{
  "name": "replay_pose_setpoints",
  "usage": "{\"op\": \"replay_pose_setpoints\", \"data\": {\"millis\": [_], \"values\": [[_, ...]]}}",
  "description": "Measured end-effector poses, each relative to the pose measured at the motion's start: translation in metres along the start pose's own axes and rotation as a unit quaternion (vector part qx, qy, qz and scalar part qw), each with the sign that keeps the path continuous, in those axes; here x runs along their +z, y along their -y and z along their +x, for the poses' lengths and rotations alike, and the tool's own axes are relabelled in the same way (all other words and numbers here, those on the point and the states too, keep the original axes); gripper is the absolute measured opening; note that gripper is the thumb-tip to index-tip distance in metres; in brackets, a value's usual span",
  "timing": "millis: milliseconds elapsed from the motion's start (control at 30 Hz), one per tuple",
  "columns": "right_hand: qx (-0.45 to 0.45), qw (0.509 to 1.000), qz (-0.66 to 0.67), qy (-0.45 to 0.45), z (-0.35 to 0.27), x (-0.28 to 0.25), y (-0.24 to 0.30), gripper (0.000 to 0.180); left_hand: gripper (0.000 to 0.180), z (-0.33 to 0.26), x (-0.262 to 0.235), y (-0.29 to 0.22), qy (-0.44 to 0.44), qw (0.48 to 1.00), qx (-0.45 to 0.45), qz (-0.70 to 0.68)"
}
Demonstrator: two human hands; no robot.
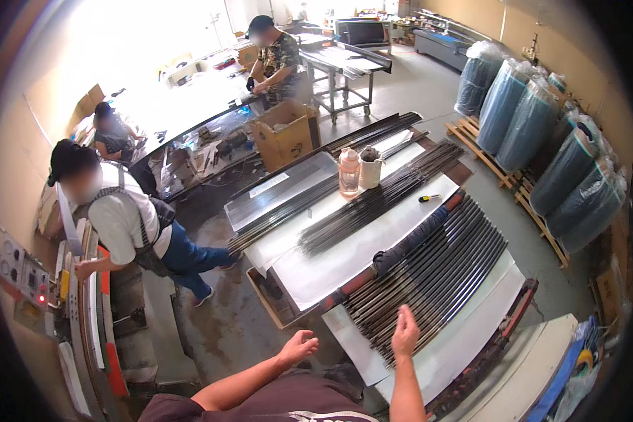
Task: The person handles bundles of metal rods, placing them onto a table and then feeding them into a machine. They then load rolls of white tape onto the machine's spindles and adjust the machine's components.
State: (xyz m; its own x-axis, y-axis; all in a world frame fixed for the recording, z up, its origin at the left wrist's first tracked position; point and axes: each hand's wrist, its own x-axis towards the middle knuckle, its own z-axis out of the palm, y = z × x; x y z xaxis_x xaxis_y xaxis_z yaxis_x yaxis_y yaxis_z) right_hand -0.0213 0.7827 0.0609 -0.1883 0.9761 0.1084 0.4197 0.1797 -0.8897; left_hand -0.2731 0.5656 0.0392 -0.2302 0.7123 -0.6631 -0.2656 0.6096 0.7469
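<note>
Leaning in at the long machine point(95, 330) on the left, a co-worker point(130, 218) has a hand at its edge. Moving R: wearer's L hand point(299, 348) hangs clear of the near table point(496, 299), fingers half-curled, thumb apart, nothing visible in it. Beyond, white table point(344, 271) w/ a bundle of thin rods point(383, 200) plus a pink bottle point(348, 172). Now the R hand point(405, 334), approx. over the near-left ends of the dark rods point(443, 267): fingers straight, close together, no grip showing; contact, can't tell. Rods lie side by side on the near table, long axis near-left to far-right, stretching away beyond the R fingertips. R hand's clearly nearer; L hand's well apart, off left. Far R, wrapped rolls point(506, 112) on wooden pallets point(482, 150).
</note>
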Motion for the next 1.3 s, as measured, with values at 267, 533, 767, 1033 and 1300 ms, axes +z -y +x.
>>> {"op": "replay_pose_setpoints", "data": {"millis": [267,533,767,1033,1300], "values": [[0.082,0.997,0.002,-0.001,-0.209,0.045,0.072,0.033,0.058,-0.018,-0.017,0.046,0.13,0.991,-0.003,0.037],[0.218,0.974,-0.064,0.014,-0.368,0.031,0.07,0.035,0.052,-0.053,0.042,0.051,0.308,0.93,0.014,0.199],[0.251,0.938,-0.229,0.071,-0.493,0.021,0.021,0.045,0.042,-0.114,0.119,0.072,0.423,0.863,-0.072,0.267],[0.364,0.919,-0.077,-0.129,-0.604,-0.042,0.034,0.048,0.036,-0.185,0.221,0.153,0.55,0.738,-0.071,0.385],[0.455,0.868,-0.121,-0.16,-0.716,-0.142,0.018,0.048,0.037,-0.28,0.315,0.257,0.569,0.697,-0.105,0.423]]}}
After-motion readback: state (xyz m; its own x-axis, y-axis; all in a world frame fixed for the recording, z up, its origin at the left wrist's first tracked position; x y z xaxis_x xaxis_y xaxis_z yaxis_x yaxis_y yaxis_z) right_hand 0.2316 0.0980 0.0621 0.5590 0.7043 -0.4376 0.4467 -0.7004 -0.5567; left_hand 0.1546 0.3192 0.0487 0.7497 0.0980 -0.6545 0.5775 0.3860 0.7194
